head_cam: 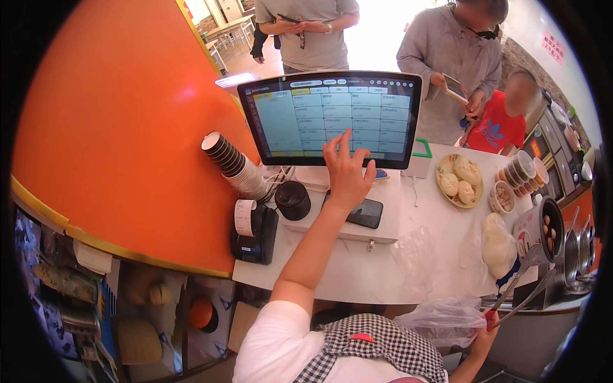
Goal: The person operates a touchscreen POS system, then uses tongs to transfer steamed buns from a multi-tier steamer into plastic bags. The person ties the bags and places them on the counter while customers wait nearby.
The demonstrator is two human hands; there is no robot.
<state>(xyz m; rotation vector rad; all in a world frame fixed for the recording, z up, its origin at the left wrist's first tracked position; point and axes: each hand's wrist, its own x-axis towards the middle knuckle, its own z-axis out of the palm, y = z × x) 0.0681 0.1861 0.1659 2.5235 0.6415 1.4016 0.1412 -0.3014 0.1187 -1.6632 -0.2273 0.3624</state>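
My left hand (348,174) is raised over a touchscreen register (330,119), fingers spread and empty; the index fingertip is at the screen's lower middle, though contact is hard to tell. My right hand (484,330), low at the right, grips metal tongs (511,289) with red handles, their jaws pointing up and away. A clear plastic bag (443,321) hangs at the same hand. Below the screen, a dark phone (366,213) lies on a white cash drawer (345,233). Another thin bag (419,258) lies on the white counter (354,277).
Stacked cups (234,165), a receipt printer (254,232) and a black round device (292,200) stand left. At right are a plate of steamed buns (463,184), lidded tubs (522,172), a bagged pale item (498,244) and a pot holding eggs (539,232). Several people stand beyond the counter.
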